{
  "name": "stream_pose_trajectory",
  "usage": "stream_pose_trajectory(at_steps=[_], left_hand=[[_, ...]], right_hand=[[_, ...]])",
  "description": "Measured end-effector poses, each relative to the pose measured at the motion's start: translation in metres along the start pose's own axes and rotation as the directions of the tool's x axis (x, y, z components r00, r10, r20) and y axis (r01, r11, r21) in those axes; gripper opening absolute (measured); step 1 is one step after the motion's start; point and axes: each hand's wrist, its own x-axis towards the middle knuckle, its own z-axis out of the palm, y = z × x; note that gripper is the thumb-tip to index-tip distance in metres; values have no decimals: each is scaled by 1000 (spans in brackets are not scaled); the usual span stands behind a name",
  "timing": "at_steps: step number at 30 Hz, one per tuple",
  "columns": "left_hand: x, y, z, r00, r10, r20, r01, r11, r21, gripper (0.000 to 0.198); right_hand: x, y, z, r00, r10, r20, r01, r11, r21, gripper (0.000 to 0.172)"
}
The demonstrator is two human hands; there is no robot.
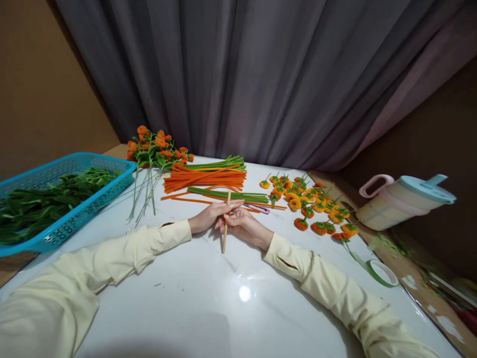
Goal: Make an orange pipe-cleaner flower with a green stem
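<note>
Head view: stick [225, 233], low over the desk [208, 308], grasped by fingers of left hand [208, 217] and right hand [246, 227] together. Right of stick: many blooms [309, 204], apparently finished. Behind stick: straight orange wires [204, 178], apparently unused, so much seems left. Writing: none legible.

A glossy white surface [208, 308] fills the lower frame. At left, a turquoise-blue perforated plastic basket [93, 164] holds dark green leaves [37, 204]. At centre lie bright orange fuzzy wire stems [204, 178] and green fuzzy wire stems [227, 195], with a pale tan wooden stick [225, 238] below. The small woolly blossoms [309, 204] at right are orange and yellow with green. The long sleeves [149, 246] are cream, the draped curtain [261, 74] is grey, and the translucent cream plastic pitcher [402, 201] has a pink handle and a light blue lid.
</note>
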Motion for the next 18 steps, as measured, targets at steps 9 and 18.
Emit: stream_pose_trajectory(at_steps=[9, 18], left_hand=[[5, 6, -2, 997, -34, 70, 47, 979, -199, 48], [20, 10, -26, 992, 36, -119, -73, 946, -316, 44]], right_hand=[[0, -8, -3, 995, 88, 45, -88, 996, -2, 24], [1, -7, -3, 995, 91, 33, -91, 996, -2, 29]])
